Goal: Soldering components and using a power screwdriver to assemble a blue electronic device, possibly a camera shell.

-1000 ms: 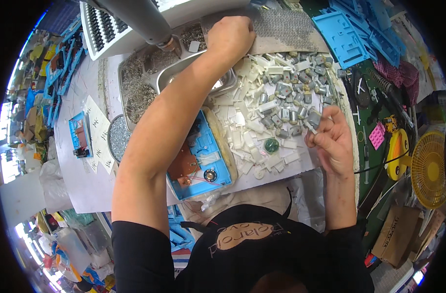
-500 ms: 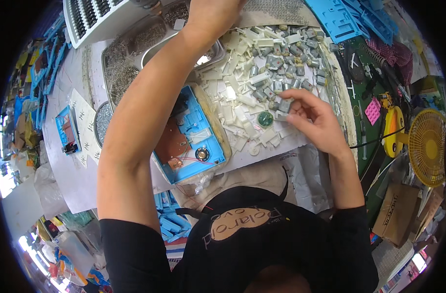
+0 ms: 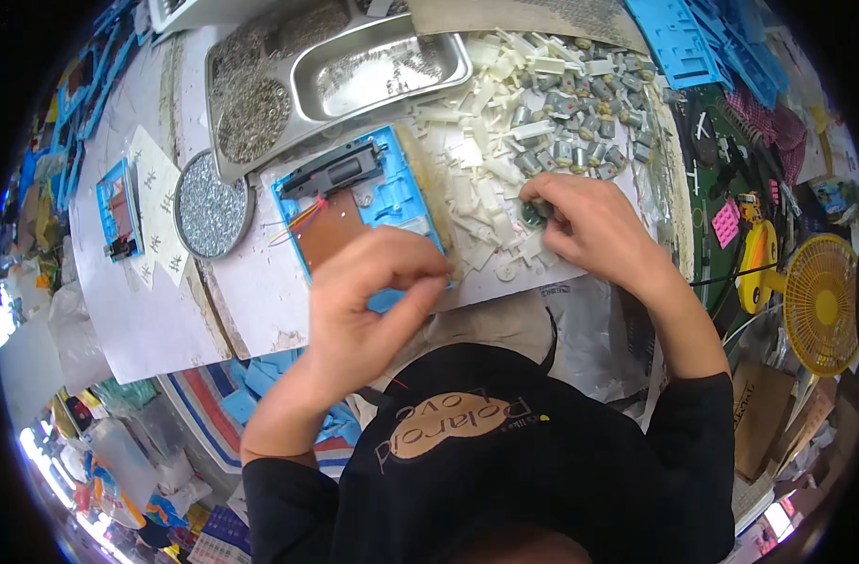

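My left hand (image 3: 373, 305) is curled, thumb and forefinger drawn together, above the near end of a blue plastic housing (image 3: 413, 188). Whatever it may pinch is hidden. The housing contains a black part (image 3: 340, 171), a brown board (image 3: 331, 230) and thin coloured wires; my hand covers its near end. My right hand (image 3: 599, 226) bends its fingers round a small green disc (image 3: 531, 216) among loose white plastic pieces (image 3: 486, 202). Its fingers partly cover the disc. Several small grey motors (image 3: 566, 150) lie just beyond that hand.
A steel compartment tray (image 3: 303, 70) with small metal parts stands at the back. Left of the housing are a round dish of small metal bits (image 3: 215, 207), paper sheets (image 3: 152, 197) and a smaller blue casing (image 3: 119, 211). A yellow fan (image 3: 821, 305) stands at far right.
My left hand has come down from the tray to above the housing. My right hand has shifted from a grey motor to the green disc. The whole view has shifted slightly.
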Demonstrator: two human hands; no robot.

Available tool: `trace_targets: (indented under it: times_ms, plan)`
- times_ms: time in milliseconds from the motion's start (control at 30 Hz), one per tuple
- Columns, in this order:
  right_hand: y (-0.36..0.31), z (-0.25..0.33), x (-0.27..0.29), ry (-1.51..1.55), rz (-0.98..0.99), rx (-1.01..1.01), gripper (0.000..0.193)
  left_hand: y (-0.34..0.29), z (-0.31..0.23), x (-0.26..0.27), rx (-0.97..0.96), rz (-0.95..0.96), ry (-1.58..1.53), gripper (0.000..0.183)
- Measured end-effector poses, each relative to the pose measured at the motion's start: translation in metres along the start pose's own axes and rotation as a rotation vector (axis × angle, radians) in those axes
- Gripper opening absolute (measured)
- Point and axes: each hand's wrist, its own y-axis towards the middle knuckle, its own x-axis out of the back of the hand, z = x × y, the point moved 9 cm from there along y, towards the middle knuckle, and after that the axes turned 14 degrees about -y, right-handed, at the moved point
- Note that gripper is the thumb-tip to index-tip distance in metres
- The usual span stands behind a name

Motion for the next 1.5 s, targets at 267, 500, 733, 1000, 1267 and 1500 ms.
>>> trace_targets:
  times_ms: [267, 500, 733, 1000, 1267, 1500]
  plan:
    - [-0.008, 0.02, -0.006, 1.012, 0.054, -0.313, 0.044, -0.037, 0.033, 0.0, 0.163, -0.149, -0.067, 0.023]
    - [0.008, 0.08, -0.04, 1.412, 0.298, -0.263, 0.049, -0.039, 0.035, 0.007, 0.119, -0.23, -0.106, 0.034]
    - [0.014, 0.082, -0.044, 1.339, 0.322, -0.25, 0.048, -0.04, 0.04, 0.009, 0.116, -0.227, -0.109, 0.035]
    - [0.012, 0.089, -0.02, 0.713, 0.055, 0.023, 0.059, -0.041, 0.031, 0.01, -0.045, -0.253, -0.123, 0.03]
    - [0.035, 0.092, -0.003, 0.704, 0.112, 0.0, 0.039, -0.043, -0.015, 0.009, -0.506, -0.148, 0.403, 0.03]
    - [0.028, 0.109, 0.018, 0.548, -0.193, 0.384, 0.036, -0.04, -0.011, 0.019, -0.412, -0.163, 0.297, 0.029]
